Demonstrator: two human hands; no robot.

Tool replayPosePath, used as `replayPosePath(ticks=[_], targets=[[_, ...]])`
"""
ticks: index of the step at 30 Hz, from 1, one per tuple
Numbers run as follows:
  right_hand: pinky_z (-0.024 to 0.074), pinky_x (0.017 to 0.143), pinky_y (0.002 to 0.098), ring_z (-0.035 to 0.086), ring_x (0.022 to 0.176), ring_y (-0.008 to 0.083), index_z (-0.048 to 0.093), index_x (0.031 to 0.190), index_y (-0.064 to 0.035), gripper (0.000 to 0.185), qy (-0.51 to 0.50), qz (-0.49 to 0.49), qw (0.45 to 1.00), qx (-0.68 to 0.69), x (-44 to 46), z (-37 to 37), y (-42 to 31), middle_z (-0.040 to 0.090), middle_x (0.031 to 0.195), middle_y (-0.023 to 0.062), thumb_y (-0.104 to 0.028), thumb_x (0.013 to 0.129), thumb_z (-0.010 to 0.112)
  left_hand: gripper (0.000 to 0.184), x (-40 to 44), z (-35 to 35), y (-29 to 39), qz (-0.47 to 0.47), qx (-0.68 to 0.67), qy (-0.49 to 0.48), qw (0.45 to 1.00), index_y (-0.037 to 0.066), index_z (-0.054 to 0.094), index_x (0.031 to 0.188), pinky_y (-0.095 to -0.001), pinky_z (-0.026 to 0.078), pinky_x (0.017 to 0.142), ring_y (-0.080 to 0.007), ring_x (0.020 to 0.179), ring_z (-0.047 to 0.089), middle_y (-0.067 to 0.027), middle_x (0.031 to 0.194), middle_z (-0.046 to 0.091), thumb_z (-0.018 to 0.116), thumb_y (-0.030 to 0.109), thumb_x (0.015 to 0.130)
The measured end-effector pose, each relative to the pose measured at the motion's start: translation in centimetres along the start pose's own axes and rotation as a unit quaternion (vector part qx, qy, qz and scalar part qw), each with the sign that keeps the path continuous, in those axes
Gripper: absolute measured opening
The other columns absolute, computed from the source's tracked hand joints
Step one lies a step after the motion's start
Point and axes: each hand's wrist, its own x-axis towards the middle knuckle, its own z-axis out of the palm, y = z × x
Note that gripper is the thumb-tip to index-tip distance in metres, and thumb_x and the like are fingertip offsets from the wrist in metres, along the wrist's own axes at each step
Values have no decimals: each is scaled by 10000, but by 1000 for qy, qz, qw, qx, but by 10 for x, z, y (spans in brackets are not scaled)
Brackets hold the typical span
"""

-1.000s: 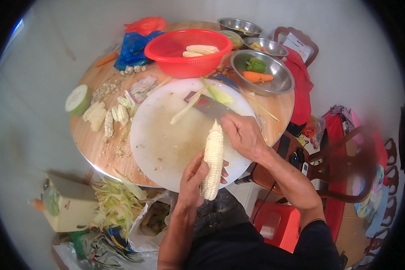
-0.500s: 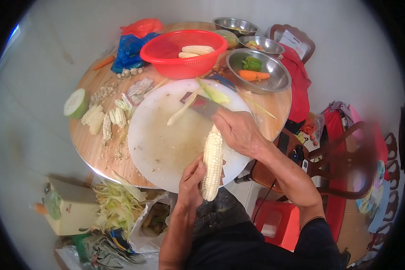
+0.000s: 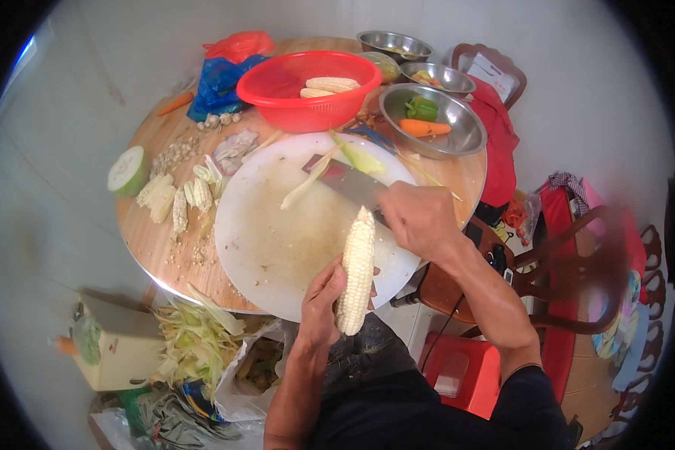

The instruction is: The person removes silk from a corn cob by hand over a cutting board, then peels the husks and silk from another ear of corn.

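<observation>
One pale yellow corn cob (image 3: 356,270), seemingly husked already, is clasped in the left hand (image 3: 321,307) at the round wooden table's (image 3: 144,232) near edge; whether the curled right hand (image 3: 420,223) grips the metal cleaver (image 3: 350,184) is unclear.

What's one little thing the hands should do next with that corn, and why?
I'd say the left hand should probably turn the pale, knobbly corn cob a little. The side facing us looks bare, with its kernels showing, but its back is hidden. The left hand holds it low down, so a small twist might show whether the back is bare too.
</observation>
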Motion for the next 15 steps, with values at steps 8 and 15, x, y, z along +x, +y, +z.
replayPosePath(ticks=[8,15], targets=[[477,556,470,641,692,397,585,857,-45,216,-76,210,957,184,-7,-2,-18,613,701,189,-212,992,608,553,3,-3,1,4,-30,-18,999,-55,489,1390,-348,580,718,-227,845,671,-202,1144,667,509,383,1053],[494,542,453,641,625,351,598,850,-69,109,-73,31,991,105,-20,7,-35,588,704,122,-149,875,668,540,7,-10,-3,9,-21,-5,1000,-46,463,1439,-353,574,739,-212,851,668,-199,1190,667,466,362,1085]])
